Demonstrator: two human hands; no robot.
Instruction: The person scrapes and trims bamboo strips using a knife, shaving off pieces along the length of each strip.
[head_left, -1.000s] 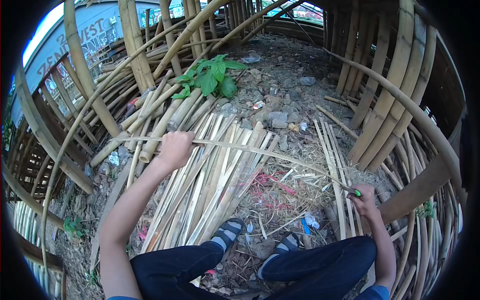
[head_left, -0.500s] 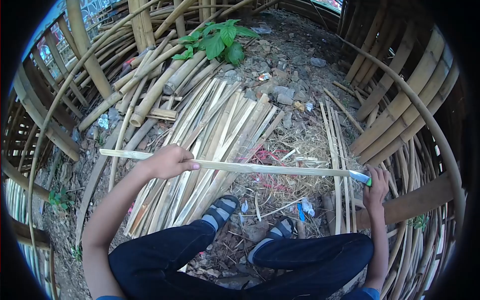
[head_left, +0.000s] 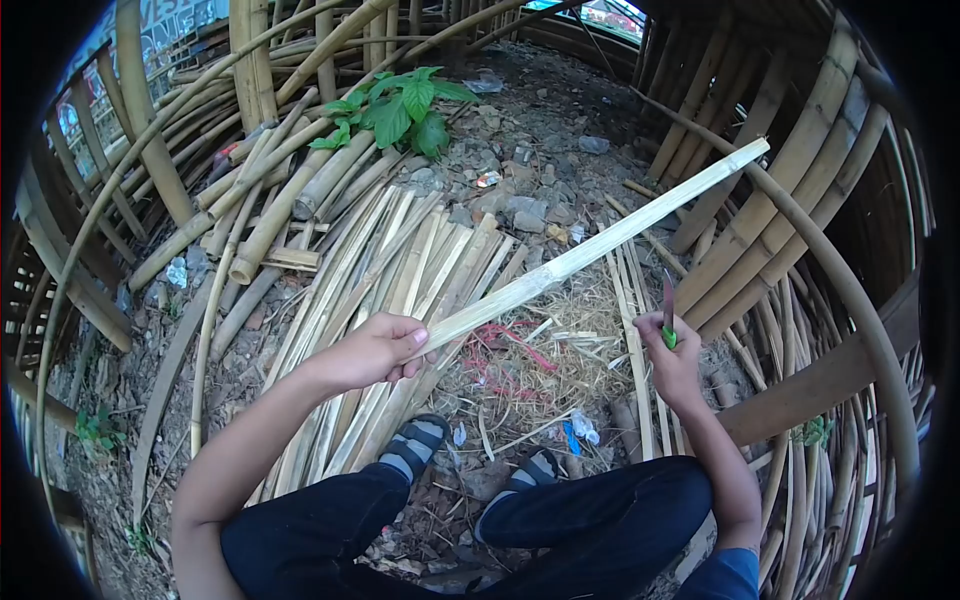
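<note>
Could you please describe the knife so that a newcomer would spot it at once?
Start with the broad bamboo slats on the right of the view. Just below and left of them is the right hand, holding the knife with its blade pointing up. Its bright green handle sets it apart from the pale bamboo strips nearby.

1. Sleeve (head_left: 728, 572): blue cloth, at the lower right edge of the view, with a rounded hem around the right arm.
2. Trousers (head_left: 610, 510): dark navy cloth, creased around the knees, with long legs reaching down towards the ankles.
3. Sandals: dark straps across both the left foot (head_left: 430, 428) and the right foot (head_left: 541, 462).
4. Socks (head_left: 398, 467): grey, showing between and behind the straps.
5. Left grip (head_left: 373, 352): a bare hand, short thumbnail visible.
6. Right grip (head_left: 680, 370): a bare hand, forearm uncovered.
</note>
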